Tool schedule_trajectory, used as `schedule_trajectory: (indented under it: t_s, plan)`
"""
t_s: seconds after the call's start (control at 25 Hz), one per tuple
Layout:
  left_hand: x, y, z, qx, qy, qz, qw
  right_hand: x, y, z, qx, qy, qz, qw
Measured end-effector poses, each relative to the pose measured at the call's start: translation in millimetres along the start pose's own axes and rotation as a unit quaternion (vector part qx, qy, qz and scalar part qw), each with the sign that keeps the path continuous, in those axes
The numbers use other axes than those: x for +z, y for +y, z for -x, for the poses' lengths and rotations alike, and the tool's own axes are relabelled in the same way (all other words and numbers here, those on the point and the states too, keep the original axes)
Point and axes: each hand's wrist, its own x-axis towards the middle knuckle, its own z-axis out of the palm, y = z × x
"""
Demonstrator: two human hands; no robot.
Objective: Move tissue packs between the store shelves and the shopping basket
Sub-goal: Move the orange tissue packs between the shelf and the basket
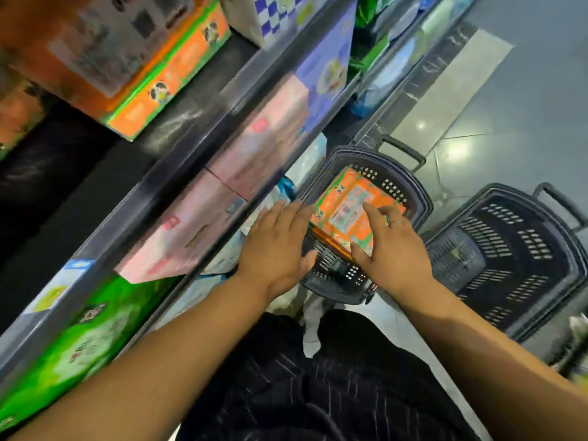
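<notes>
My left hand (pixel 280 240) and right hand (pixel 393 246) spread open, gripping nothing — probably steadying the orange pack (pixel 350 208) flat in the basket (pixel 420 194).

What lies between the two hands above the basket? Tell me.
The orange tissue pack, lying in the basket beside the shelves, fills the gap between the left hand and the right hand. The head view shows this.

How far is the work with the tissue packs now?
Done: one orange pack lies in the basket. In hand: the left hand and right hand are at its edges; putting in or taking out, I cannot tell. Left: other packs stand on the shelves.
</notes>
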Motion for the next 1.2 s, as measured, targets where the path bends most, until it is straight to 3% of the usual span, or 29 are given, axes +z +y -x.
schedule_trajectory:
  t_s: [0.24, 0.36, 0.56, 1.0, 1.08, 1.12, 1.2]
  plan:
    - [78, 1, -78, 0.031, -0.113, -0.031, 0.993, 56, 58, -45, 0.11, -0.064, -0.014, 0.992]
    - [119, -14, -131, 0.07, -0.126, -0.056, 0.988, 103, 68, -75, 0.175, -0.099, -0.051, 0.978]
    - [219, -43, -220, 0.148, -0.153, -0.083, 0.974, 207, 80, -121, 0.26, -0.059, -0.105, 0.958]
    - [365, -41, -378, 0.295, -0.185, -0.193, 0.917, 372, 102, -142, 0.459, -0.078, -0.177, 0.867]
    - [378, -37, -391, 0.315, -0.174, -0.219, 0.907, 380, 93, -147, 0.541, -0.019, -0.218, 0.812]
    - [384, -35, -394, 0.328, -0.165, -0.237, 0.9, 383, 88, -153, 0.61, 0.031, -0.263, 0.747]
    - [393, -28, -395, 0.339, -0.159, -0.248, 0.893, 385, 82, -165, 0.734, 0.13, -0.392, 0.538]
